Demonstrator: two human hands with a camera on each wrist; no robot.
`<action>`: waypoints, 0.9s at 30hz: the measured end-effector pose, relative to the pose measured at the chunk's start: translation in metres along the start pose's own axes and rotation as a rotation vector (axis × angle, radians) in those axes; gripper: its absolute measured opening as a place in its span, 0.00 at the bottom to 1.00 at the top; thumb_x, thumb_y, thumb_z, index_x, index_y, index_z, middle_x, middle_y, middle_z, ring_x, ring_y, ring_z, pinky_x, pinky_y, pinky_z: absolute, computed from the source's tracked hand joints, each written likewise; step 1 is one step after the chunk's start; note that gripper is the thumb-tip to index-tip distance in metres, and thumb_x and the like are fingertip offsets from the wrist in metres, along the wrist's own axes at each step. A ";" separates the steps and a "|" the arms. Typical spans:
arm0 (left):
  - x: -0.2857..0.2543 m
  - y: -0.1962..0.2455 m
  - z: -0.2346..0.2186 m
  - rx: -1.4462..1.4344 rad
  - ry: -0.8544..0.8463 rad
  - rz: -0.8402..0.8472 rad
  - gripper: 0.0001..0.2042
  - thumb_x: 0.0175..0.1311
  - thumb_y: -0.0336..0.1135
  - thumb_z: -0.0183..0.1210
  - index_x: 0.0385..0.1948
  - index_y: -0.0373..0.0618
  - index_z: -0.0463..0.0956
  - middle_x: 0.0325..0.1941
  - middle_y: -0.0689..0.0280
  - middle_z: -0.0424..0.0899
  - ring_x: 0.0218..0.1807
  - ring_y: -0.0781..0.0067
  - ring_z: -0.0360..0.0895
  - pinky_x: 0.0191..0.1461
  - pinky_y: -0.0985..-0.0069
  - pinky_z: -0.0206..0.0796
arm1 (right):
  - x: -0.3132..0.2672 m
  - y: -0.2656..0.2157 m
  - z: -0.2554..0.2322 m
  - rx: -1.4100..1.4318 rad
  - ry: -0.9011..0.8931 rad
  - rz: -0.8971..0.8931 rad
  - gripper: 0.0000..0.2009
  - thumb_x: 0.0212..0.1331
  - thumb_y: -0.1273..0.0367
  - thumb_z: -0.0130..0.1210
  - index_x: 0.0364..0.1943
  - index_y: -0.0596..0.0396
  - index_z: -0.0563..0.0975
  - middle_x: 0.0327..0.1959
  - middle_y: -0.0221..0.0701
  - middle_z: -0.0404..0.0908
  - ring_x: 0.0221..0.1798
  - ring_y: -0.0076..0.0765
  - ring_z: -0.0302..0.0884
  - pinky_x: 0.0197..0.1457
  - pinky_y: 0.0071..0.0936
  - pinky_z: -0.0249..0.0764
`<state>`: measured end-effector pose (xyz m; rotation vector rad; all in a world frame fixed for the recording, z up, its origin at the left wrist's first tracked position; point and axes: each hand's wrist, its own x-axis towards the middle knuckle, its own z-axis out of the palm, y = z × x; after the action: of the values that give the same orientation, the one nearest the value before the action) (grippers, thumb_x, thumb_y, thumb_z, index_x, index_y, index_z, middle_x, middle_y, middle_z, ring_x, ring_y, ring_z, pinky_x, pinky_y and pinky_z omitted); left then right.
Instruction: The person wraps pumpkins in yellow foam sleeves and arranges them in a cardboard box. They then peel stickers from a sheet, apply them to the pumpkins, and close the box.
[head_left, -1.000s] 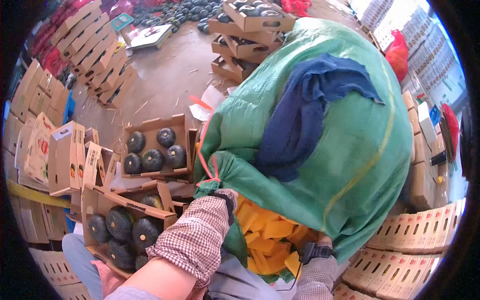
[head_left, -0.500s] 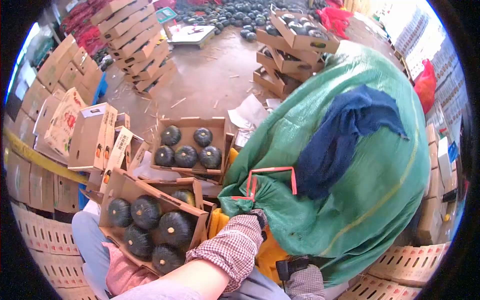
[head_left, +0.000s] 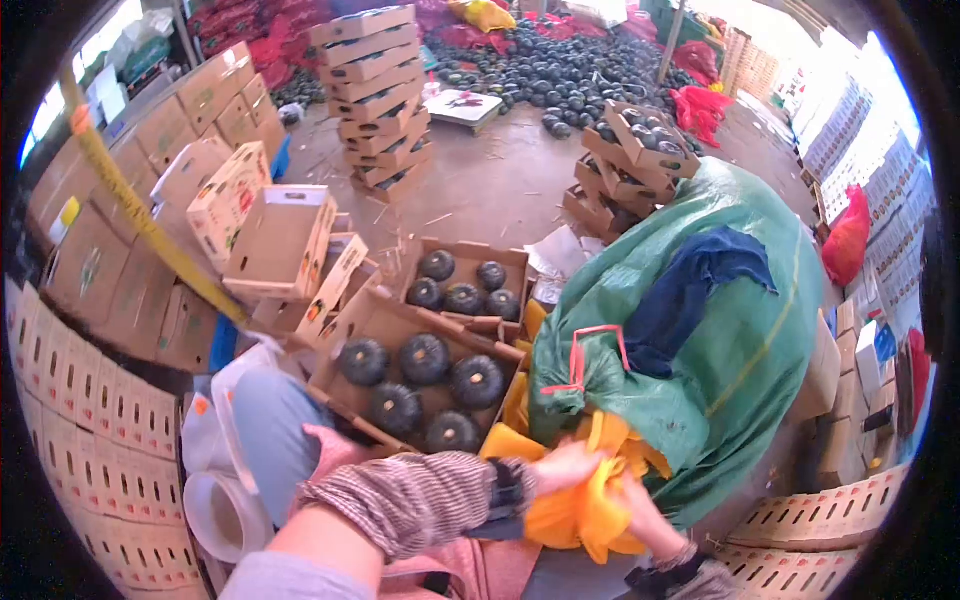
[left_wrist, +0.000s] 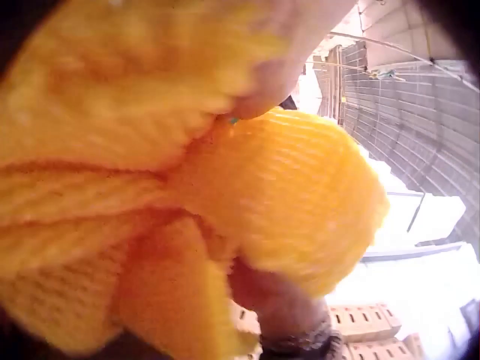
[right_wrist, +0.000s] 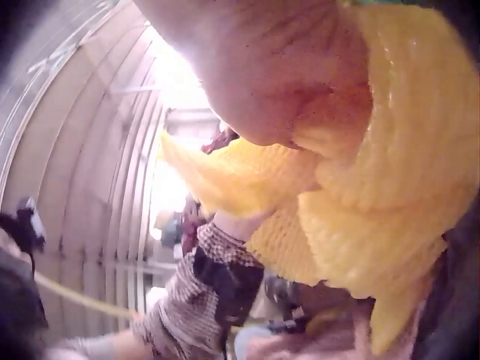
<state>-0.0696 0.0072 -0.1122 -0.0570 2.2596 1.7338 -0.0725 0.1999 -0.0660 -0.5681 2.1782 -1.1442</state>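
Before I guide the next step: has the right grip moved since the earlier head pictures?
Yes: against the green sack, the right grip has come out from under its edge, leftward, beside the left grip.

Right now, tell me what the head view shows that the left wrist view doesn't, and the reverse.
Only the head view shows the blue cloth and the dark squashes in the nearest cardboard box.

Only the left wrist view shows the ribbed grey panelling in the background.

Both show the yellow netting, held by the left hand and the right hand, plus pale slotted boxes.
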 end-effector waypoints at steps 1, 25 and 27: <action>-0.031 -0.021 0.009 0.250 0.114 0.064 0.27 0.70 0.58 0.40 0.54 0.45 0.74 0.48 0.55 0.81 0.47 0.63 0.80 0.48 0.65 0.72 | -0.015 -0.033 0.014 -0.259 0.004 0.066 0.34 0.61 0.63 0.54 0.68 0.62 0.53 0.63 0.51 0.65 0.65 0.58 0.64 0.64 0.41 0.65; -0.228 -0.005 -0.214 0.557 -0.051 0.361 0.14 0.55 0.41 0.63 0.34 0.42 0.74 0.35 0.55 0.73 0.40 0.52 0.72 0.44 0.61 0.67 | -0.004 -0.201 0.123 -0.856 0.673 -0.234 0.17 0.37 0.76 0.61 0.36 0.58 0.72 0.39 0.39 0.72 0.42 0.47 0.72 0.38 0.40 0.71; -0.215 0.000 -0.238 0.814 0.327 0.287 0.17 0.53 0.40 0.64 0.43 0.45 0.73 0.41 0.53 0.70 0.44 0.50 0.69 0.47 0.59 0.66 | 0.012 -0.192 0.119 -0.843 0.628 -0.377 0.18 0.37 0.76 0.60 0.38 0.58 0.72 0.36 0.37 0.73 0.37 0.46 0.73 0.37 0.39 0.72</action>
<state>0.0870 -0.2502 -0.0021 0.1755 3.1716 0.8155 0.0172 0.0207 0.0384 -1.1204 3.2118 -0.5417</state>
